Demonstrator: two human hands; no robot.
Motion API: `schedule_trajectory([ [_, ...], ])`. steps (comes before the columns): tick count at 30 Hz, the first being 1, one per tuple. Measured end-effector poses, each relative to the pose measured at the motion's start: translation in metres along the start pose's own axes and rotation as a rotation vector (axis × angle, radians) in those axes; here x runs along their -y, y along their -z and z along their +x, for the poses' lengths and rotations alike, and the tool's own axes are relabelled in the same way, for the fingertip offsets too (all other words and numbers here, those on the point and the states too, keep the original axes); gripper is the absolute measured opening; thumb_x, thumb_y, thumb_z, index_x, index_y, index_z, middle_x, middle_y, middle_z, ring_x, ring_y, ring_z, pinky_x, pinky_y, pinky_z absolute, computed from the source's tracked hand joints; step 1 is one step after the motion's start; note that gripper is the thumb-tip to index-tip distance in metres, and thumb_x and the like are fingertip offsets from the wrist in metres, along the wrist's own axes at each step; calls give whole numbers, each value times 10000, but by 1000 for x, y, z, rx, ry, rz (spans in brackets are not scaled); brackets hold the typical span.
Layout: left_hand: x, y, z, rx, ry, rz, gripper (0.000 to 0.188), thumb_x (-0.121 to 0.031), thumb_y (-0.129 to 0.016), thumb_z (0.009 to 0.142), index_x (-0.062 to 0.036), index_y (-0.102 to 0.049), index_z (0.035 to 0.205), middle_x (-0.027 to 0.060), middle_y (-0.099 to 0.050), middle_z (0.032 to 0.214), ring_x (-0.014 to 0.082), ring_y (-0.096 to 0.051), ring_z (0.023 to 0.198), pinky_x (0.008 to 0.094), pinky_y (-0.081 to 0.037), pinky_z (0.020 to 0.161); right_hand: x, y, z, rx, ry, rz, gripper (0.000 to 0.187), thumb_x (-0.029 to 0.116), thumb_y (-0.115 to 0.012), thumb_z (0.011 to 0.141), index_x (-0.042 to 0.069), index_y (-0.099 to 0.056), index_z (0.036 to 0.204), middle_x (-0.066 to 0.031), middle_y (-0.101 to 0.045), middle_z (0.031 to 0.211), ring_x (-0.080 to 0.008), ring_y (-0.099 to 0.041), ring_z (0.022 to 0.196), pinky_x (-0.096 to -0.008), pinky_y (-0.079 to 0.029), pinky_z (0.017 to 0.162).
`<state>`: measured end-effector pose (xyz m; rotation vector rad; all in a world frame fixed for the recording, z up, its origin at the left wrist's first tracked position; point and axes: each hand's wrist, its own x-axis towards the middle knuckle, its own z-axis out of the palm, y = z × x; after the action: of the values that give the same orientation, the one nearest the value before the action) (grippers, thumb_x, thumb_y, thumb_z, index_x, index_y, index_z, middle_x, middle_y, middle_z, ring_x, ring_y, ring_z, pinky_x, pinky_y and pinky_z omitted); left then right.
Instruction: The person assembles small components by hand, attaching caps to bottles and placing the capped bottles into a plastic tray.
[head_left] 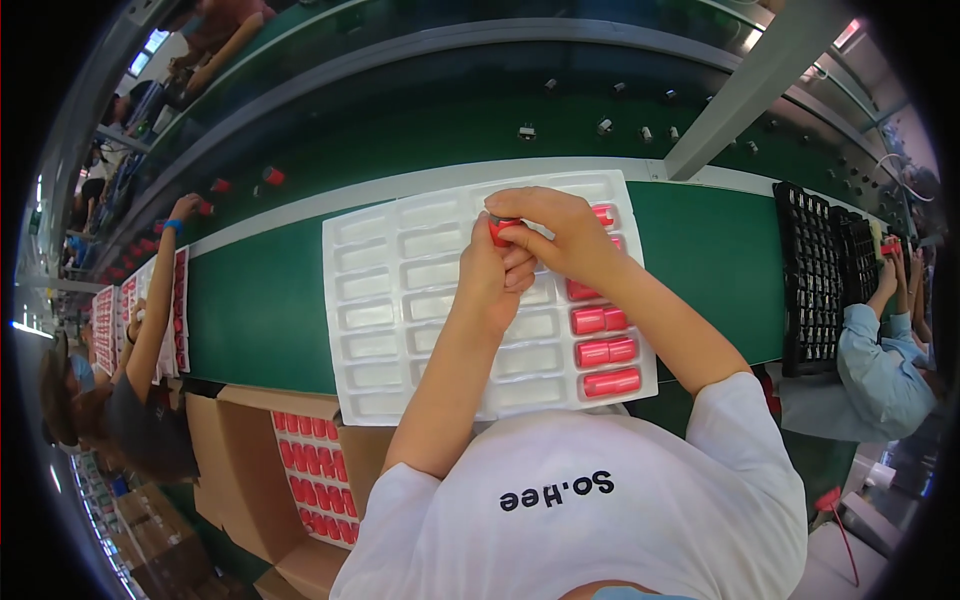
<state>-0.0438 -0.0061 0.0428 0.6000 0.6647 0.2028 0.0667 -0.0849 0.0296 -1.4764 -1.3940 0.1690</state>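
Observation:
Above a white molded tray [395, 300], my two hands meet around a short red cylinder [503, 231] with a dark grey end. My left hand [487, 268] is closed around its lower part. From the other side, the thumb and fingers of my right hand [560, 228] grip its top. Glossy red cylinders [608, 352] lie on their sides in the tray's right column, some partly hidden by my right forearm. The tray's other visible compartments hold nothing.
The tray lies on a green belt [255, 305]. An open cardboard box [232, 470] at lower left holds red cylinders. Black trays [808, 280] stand at right. Small metal parts [527, 132] lie on the far green surface. Co-workers' arms [150, 290] reach in at both sides.

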Motion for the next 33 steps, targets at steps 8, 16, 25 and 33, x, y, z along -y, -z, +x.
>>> schedule_trajectory([
  [8,-18,-5,74,-29,-623,862,278,-333,-443,997,-65,-514,983,54,-588,712,188,-594,625,328,-465,596,-57,42,45,-201,14,-99,248,44,-664,827,40,-640,1074,-101,-651,1072,-265,-650,948,-307,-504,842],
  [16,-37,-3,75,-282,-911,1254,126,-86,-609,872,-64,-546,979,116,-631,818,250,-624,748,345,-495,691,-164,38,99,82,-109,-622,249,95,-666,814,63,-561,1038,-122,-605,1085,-324,-634,918,-390,-508,790],
  [25,0,-30,50,222,-700,1505,179,-100,-671,820,-67,-620,988,133,-637,935,286,-619,870,394,-498,770,-140,-13,142,521,-266,-887,240,210,-705,798,54,-604,950,-133,-652,893,-319,-637,836,-416,-521,764],
  [33,33,-37,83,310,-768,1824,337,-127,-713,778,-49,-584,1079,159,-575,1054,335,-546,1044,401,-471,889,-81,66,100,371,-534,118,165,160,-669,860,53,-607,968,-75,-629,852,-126,-606,761,-239,-497,670],
])
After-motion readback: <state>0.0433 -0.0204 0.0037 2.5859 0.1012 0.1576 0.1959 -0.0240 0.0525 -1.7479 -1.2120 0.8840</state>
